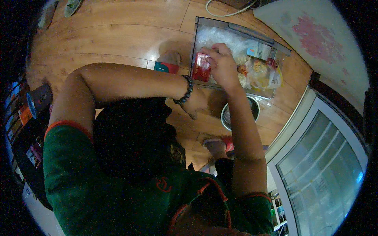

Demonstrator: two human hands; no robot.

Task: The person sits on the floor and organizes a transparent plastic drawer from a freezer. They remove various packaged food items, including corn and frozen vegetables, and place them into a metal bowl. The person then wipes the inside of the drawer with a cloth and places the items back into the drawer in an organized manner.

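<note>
A clear plastic drawer (233, 26) with a grey rim sits on the floor, filled with plastic bags and packets. My right hand (223, 65) reaches into its left part, fingers closed at the upper corner of a small red box (201, 67). Beside that hand lie crumpled clear bags (214, 36), a pale blue and white packet (258, 51) and bagged food (258, 70). Below the drawer's near left corner, my left hand (195, 103) hangs with fingers loosely apart and nothing visible in them. A dark bead bracelet (187, 89) circles its wrist.
A round metal-rimmed pot (254, 108) stands near the drawer, partly hidden by my right forearm. To the right is a white-framed door with a translucent pane (323, 157). A pale cable (228, 15) curves behind the drawer. My feet stand on the wooden floor (130, 29).
</note>
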